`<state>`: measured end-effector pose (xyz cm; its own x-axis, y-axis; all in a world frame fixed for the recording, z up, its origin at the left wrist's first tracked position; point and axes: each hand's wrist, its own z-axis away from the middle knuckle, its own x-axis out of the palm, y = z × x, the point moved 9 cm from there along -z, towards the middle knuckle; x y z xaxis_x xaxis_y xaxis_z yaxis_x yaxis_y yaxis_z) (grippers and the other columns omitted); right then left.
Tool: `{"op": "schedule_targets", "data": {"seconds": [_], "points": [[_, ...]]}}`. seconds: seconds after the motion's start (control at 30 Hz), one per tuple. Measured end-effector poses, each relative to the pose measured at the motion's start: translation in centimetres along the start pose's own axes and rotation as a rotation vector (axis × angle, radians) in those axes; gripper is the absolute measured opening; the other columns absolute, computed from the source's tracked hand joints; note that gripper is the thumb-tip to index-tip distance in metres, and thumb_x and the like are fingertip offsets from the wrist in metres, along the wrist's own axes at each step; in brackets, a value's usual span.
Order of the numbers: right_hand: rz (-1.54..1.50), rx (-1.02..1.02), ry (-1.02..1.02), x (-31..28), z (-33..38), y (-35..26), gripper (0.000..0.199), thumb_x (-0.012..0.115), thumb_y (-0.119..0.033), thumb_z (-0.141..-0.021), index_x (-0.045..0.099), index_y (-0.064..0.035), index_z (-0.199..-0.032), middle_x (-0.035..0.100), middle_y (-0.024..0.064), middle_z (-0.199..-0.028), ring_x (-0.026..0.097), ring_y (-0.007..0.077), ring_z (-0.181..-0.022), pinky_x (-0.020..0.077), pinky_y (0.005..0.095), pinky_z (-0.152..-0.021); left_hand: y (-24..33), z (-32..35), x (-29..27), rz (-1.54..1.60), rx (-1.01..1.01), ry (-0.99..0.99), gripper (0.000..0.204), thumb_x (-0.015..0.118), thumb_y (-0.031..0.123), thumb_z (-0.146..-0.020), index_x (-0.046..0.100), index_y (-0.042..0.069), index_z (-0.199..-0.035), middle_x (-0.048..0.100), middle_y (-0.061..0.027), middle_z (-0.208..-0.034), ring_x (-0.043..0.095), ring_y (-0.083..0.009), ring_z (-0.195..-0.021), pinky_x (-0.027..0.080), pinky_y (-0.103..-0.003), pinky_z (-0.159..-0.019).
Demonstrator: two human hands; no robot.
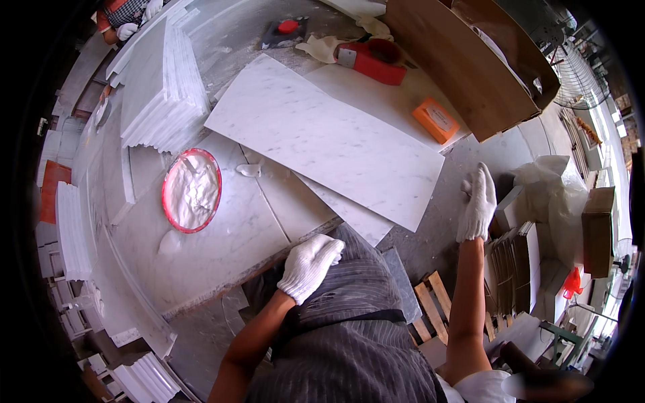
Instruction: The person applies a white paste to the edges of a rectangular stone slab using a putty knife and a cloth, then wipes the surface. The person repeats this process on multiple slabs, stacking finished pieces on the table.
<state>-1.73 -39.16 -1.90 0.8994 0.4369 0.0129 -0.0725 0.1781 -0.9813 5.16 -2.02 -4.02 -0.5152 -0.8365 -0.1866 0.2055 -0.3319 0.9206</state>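
Note:
My left hand point(310, 267), in a white knit glove, is curled closed in front of my striped apron, by the table's near edge. Nothing shows sticking out of its fingers. Off to the right, my right hand point(478, 205), also gloved, is stretched out with its fingers extended, touching nothing. Between and beyond the hands lies a long white, grey-veined marble slab point(322, 134), set at a slant over other pale slabs. Left of it is a red-rimmed tub point(192, 191) of white paste. A small smeared white piece point(249, 170) lies beside the tub.
A stack of slabs point(164, 87) stands at the far left. A red hand tool point(376, 62), an orange box point(435, 120) and a large cardboard box point(463, 64) sit at the far side. Wrapped plastic point(554, 201) lies right. A co-worker's gloved hand point(127, 31) shows far left.

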Motion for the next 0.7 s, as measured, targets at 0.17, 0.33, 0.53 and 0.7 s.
{"op": "schedule_targets", "data": {"seconds": [0.17,0.33,0.53,0.7], "points": [[0.010,-0.197,-0.059,1.7,5.9,-4.2,0.033,0.058,-0.025,-0.100,0.059,-0.0062,-0.128,0.057,-0.0003,-0.103,0.052,0.0072,-0.080,0.0448,0.0228,-0.072,-1.1,3.2,-4.9,0.183,0.011,0.225,0.019,0.056,0.012,-0.098,0.064,-0.004,-0.091,0.067,-0.0072,-0.076,0.065,-0.0114,-0.072,0.054,-0.027,-0.070],[0.072,-0.219,-0.560,10.4,13.7,-6.5,0.026,0.062,-0.007,-0.091,0.060,-0.0003,-0.116,0.062,0.0077,-0.102,0.059,0.0140,-0.084,0.0493,0.0276,-0.079,0.0,4.8,-7.8,-0.007,0.204,0.435,0.018,0.060,0.012,-0.095,0.067,-0.003,-0.089,0.069,-0.0084,-0.075,0.066,-0.0134,-0.069,0.053,-0.030,-0.064],[0.521,-0.652,-1.168,24.0,23.9,-8.6,0.032,0.071,-0.016,-0.088,0.060,-0.0006,-0.115,0.065,0.0152,-0.107,0.070,0.0220,-0.080,0.0574,0.0344,-0.070,4.5,8.0,-10.5,-0.610,0.737,0.766,0.011,0.072,0.018,-0.084,0.065,0.011,-0.081,0.063,-0.0079,-0.068,0.062,-0.0285,-0.059,0.046,-0.042,-0.052],[0.712,-0.953,-1.281,31.8,31.3,-6.4,0.040,0.071,-0.030,-0.084,0.061,-0.0125,-0.118,0.064,0.0138,-0.111,0.068,0.0313,-0.088,0.0560,0.0429,-0.074,4.1,7.4,-11.8,-0.699,0.804,0.786,0.013,0.068,0.022,-0.085,0.062,0.011,-0.085,0.059,-0.0058,-0.066,0.060,-0.0276,-0.058,0.044,-0.043,-0.050]]}}
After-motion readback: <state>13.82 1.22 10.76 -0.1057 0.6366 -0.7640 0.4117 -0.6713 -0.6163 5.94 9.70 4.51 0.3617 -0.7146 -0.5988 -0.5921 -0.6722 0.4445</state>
